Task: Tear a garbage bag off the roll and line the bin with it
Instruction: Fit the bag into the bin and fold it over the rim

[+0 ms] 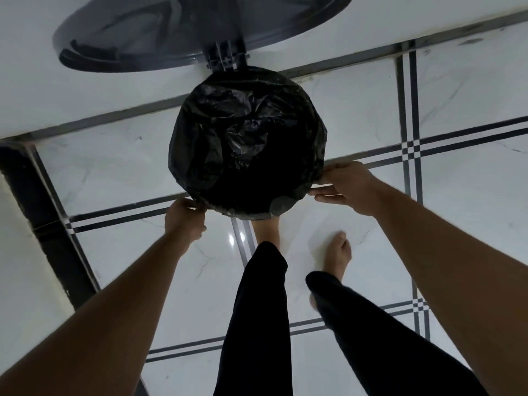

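Fingers (197, 205) of left hand (183, 221) pinch the garbage bag (245, 144) hem at the near-left of the rim; right hand (343, 187) pinches the hem at the near-right, thumb and fingers clamped on the film. Bag already sits in the bin, mouth folded over the rim all round, lid (177, 27) swung up behind. Bin is dead ahead between both hands, each touching the rim edge, roughly equal reach. Next move IMO: pull the hem down and outward on both sides. Bin wall itself is hidden under the bag.
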